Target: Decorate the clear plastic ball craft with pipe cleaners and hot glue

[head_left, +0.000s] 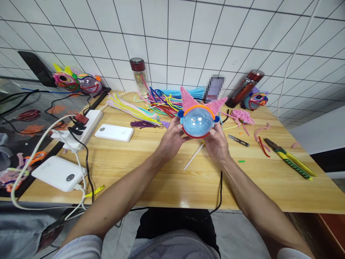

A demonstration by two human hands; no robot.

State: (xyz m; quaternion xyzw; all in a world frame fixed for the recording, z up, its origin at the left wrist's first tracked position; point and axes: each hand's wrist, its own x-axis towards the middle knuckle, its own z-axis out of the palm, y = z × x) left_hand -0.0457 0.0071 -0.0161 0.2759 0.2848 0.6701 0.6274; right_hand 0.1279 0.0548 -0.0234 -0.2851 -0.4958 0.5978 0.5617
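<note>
A round craft piece [197, 122] is held up over the middle of the wooden table. It has a clear, bluish dome face, an orange band above, a red rim below, blue pompoms at both sides and two pink pointed ears. My left hand [172, 141] grips its left edge, with the thumb near the blue pompom. Around its lower right edge, my right hand [217, 142] is closed too. Beneath the hands, a thin pale stick [194, 156] lies on the table.
Bundles of pipe cleaners [134, 108] lie behind, near a glass bottle [140, 79]. Pliers [289, 158], small snips [238, 140] and a red flask [245, 88] are at the right. Power banks [114, 132] and a power strip [87, 131] with cables occupy the left.
</note>
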